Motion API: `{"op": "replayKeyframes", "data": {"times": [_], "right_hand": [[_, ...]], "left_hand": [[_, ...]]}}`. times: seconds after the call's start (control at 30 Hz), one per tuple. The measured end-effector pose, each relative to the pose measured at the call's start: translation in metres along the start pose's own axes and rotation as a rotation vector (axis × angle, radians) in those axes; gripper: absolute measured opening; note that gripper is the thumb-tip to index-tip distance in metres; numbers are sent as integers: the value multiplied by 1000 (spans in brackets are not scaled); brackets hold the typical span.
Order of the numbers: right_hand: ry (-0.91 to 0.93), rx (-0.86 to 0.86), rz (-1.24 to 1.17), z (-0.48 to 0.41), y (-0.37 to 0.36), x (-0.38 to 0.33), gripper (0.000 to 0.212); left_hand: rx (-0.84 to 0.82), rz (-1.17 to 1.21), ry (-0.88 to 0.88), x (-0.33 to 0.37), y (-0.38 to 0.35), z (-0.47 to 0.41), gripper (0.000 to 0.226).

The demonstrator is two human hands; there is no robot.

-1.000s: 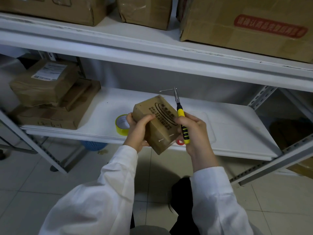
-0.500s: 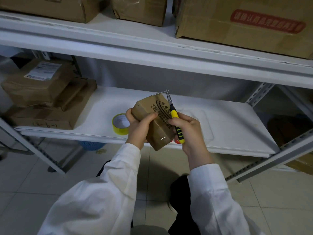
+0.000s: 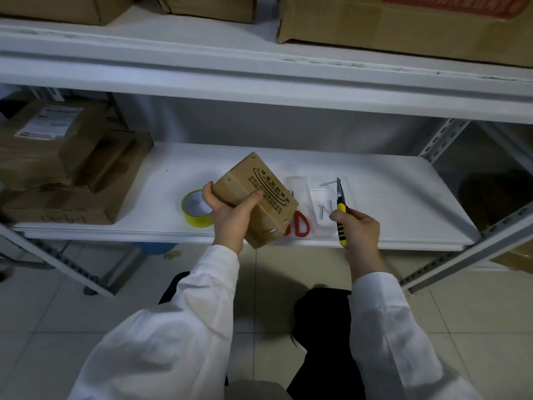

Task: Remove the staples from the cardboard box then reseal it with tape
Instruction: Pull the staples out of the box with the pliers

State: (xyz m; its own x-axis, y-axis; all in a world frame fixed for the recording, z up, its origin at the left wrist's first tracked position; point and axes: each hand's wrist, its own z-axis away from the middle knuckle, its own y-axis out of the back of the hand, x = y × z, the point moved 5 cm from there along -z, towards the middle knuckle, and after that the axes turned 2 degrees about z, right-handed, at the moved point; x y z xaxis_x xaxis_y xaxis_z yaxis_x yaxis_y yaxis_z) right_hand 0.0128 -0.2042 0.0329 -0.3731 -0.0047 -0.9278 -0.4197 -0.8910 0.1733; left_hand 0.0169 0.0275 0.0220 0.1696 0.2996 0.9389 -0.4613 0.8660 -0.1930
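My left hand point(image 3: 230, 217) grips a small printed cardboard box point(image 3: 259, 197), tilted above the front of the white shelf point(image 3: 389, 197). One staple point(image 3: 272, 230) shows on the box's lower face. My right hand point(image 3: 360, 229) holds yellow-and-black pliers point(image 3: 341, 212) off to the right of the box, over a clear plastic tray point(image 3: 314, 194). The plier tips pinch a bent staple point(image 3: 328, 183). Pulled staples point(image 3: 323, 209) lie in the tray. A yellow tape roll point(image 3: 193, 209) stands on the shelf left of the box.
Red-handled scissors point(image 3: 300, 223) lie on the shelf, partly hidden behind the box. Stacked cardboard parcels point(image 3: 66, 157) fill the shelf's left end. More boxes point(image 3: 403, 21) sit on the upper shelf. A slanted metal upright point(image 3: 461, 255) crosses at right. Tiled floor lies below.
My right hand has swung the pliers away from the box to the right, over the tray, carrying a staple. The box stays in my left hand, and the scissors now show.
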Motion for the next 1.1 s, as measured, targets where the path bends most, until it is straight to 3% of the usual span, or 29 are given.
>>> {"op": "replayKeyframes", "data": {"times": [0.33,0.57,0.7,0.8,0.97,1.1], "right_hand": [[62,32,672,-41,10,30,17],[67,21,865,-47,-10,31,24],[102,32,843,-43,-12,24,28],[138,15,692,-35,-13,17,22],[121,-266,209,-9,-27,-2,18],[205,-428,225,13,-37,-14,22]], "left_hand": [[-5,137,44,-12,-12,-12,93],[11,150,69,-12,-8,-14,94],[24,185,76,-13,-4,-14,94],[43,218,85,-11,-2,-11,94],[114,323,82,-7,2,-4,82],[206,331,25,0,12,2,88]]}}
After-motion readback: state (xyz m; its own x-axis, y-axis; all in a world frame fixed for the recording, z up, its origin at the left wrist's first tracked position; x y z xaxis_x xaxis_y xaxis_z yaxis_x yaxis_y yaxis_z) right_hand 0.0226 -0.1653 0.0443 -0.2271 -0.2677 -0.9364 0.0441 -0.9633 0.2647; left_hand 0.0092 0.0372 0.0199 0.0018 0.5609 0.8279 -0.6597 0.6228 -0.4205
